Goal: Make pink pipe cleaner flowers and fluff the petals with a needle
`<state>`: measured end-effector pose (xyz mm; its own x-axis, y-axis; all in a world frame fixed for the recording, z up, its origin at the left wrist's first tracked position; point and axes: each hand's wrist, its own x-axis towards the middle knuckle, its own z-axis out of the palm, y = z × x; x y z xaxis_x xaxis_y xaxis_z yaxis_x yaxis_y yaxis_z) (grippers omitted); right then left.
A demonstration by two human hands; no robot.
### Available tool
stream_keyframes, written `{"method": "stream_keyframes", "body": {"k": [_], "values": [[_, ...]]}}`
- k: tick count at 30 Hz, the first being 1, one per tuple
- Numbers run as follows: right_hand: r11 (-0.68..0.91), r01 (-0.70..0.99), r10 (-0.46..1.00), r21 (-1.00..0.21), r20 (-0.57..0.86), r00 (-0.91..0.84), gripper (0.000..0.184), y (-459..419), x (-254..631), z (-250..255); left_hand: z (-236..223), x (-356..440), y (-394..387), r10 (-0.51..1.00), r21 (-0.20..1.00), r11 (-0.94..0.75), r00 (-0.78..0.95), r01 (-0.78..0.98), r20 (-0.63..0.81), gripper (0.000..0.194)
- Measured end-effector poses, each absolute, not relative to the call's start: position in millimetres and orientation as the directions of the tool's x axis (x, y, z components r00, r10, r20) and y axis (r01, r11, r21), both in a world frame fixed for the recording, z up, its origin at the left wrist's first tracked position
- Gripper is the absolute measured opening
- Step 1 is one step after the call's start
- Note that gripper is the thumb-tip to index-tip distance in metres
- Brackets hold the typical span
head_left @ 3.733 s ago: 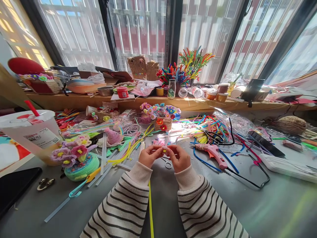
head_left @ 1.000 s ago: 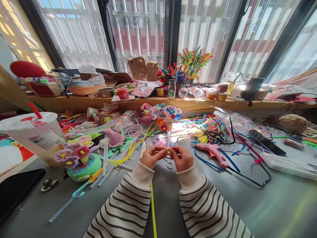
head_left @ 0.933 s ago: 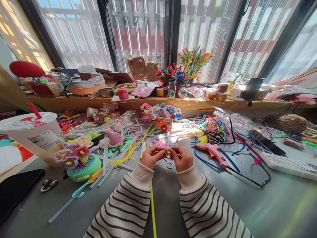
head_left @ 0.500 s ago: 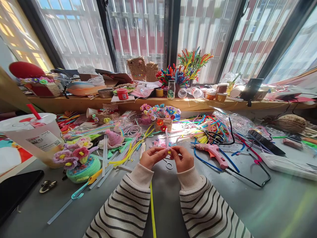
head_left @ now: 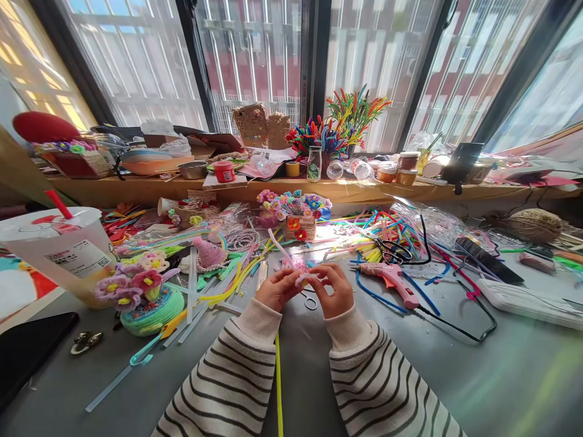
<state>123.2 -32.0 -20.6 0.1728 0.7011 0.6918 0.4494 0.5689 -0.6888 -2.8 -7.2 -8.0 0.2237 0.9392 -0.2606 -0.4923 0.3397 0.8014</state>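
Observation:
Between my hands is a small pale pink pipe-cleaner flower (head_left: 302, 279), with a long straight pink end sticking up and to the left. My left hand (head_left: 277, 291) pinches the flower from the left side. Thumb and fingers of my right hand (head_left: 336, 290) close on its right edge. Fingertips cover part of the petals. Just below the fingers a scissors handle loop (head_left: 310, 302) shows on the grey table (head_left: 303, 376). Behind the hands stands a small woven basket (head_left: 300, 228) of finished pipe-cleaner flowers. A yellow pipe cleaner (head_left: 279, 382) lies between my forearms.
To the right lies a pink hot glue gun (head_left: 395, 280) with a black cord, near loose pipe cleaners (head_left: 387, 227). On the left are a green pot with fuzzy flowers (head_left: 152, 309), clear glue sticks (head_left: 192, 285), a drink cup (head_left: 68, 255) and a black tablet-like device (head_left: 31, 358).
The flower has turned in my fingers: its straight pink end pointed upward and now leans left. More of the pink petals shows. My right fingers have shifted and spread slightly.

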Motion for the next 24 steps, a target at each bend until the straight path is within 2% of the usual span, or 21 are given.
{"method": "stream_keyframes", "body": {"k": [3,7,15,24], "values": [[0.549,0.482,0.670,-0.683,0.705,0.235,0.015,-29.3,124.2,-24.6,-7.1,-3.3,-7.2,0.959,0.810,0.283,0.175,-0.514,-0.224,0.018],[0.566,0.477,0.680,-0.673,0.708,0.193,0.016,-26.2,123.5,-28.8,-6.1,-3.4,-7.1,0.970,0.833,0.243,0.146,-0.498,-0.196,0.013],[0.583,0.449,0.686,-0.677,0.706,0.174,0.011,-28.3,120.9,-27.7,-6.1,-2.2,-8.0,0.970,0.835,0.232,0.186,-0.500,-0.158,0.020],[0.537,0.545,0.686,-0.644,0.709,0.163,0.013,-33.3,121.8,-22.9,-6.4,-2.9,-5.8,0.986,0.847,0.167,0.104,-0.504,-0.132,0.018]]}}
